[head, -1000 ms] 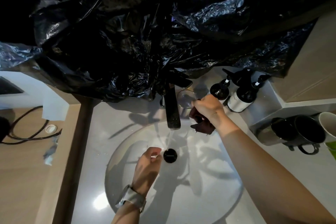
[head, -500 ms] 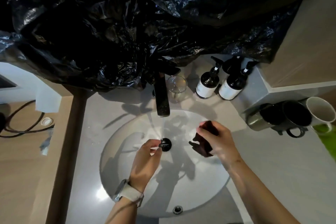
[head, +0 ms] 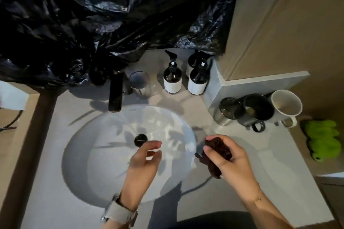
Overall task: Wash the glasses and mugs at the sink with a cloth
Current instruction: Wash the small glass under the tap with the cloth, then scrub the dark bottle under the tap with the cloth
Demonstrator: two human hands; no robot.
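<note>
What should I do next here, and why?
Probably reach your free left hand for the clear glass beside the tap. Your right hand already grips the dark cloth, and nothing sits in the sink yet.

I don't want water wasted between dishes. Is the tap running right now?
Off, as far as shows: no stream falls from the black faucet into the basin.

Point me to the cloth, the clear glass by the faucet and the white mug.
cloth [head: 216, 147]: head view, on the dark bunched fabric gripped by the right hand.
clear glass [head: 140, 84]: head view, on its side wall.
white mug [head: 275, 112]: head view, on its outer wall.
</note>
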